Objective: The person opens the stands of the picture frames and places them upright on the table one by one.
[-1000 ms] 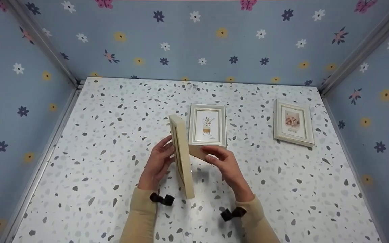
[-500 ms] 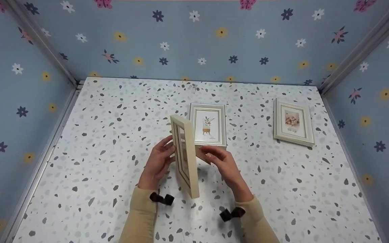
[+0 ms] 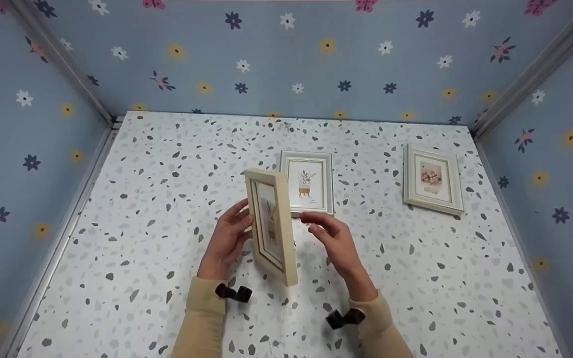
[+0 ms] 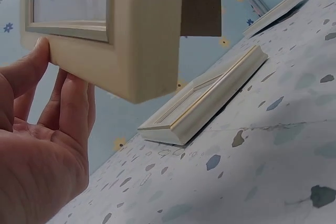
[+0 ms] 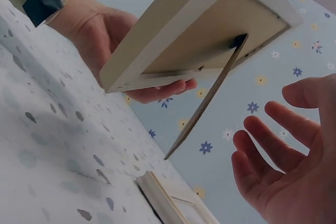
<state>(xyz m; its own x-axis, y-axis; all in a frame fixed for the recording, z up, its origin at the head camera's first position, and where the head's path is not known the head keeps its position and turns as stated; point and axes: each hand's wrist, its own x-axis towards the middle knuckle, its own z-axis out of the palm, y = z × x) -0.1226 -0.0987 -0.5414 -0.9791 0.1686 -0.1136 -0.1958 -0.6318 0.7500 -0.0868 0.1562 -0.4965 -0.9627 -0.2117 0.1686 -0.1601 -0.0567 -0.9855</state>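
Observation:
In the head view my left hand (image 3: 224, 241) grips a cream picture frame (image 3: 269, 223) by its left side, with the thumb on the front and fingers behind. It is held up on edge above the table, its picture angled toward the left. The right wrist view reveals the beige back and the stand leg (image 5: 209, 98), swung out from it. My right hand (image 3: 335, 243) is beside the frame's back, its fingers loosely bent and holding nothing. A gap separates the fingers (image 5: 273, 142) from the leg in the right wrist view.
Behind the held one, a second picture frame (image 3: 311, 184) with a plant print lies face up, partly covered. A third frame (image 3: 433, 180) with a pink flower print lies at the right of the speckled table (image 3: 167, 164). Blue flowered walls (image 3: 286, 64) surround the table.
The held picture frame has turned so more of its front shows. My right hand's fingers have come off the stand leg. The other two frames stay put.

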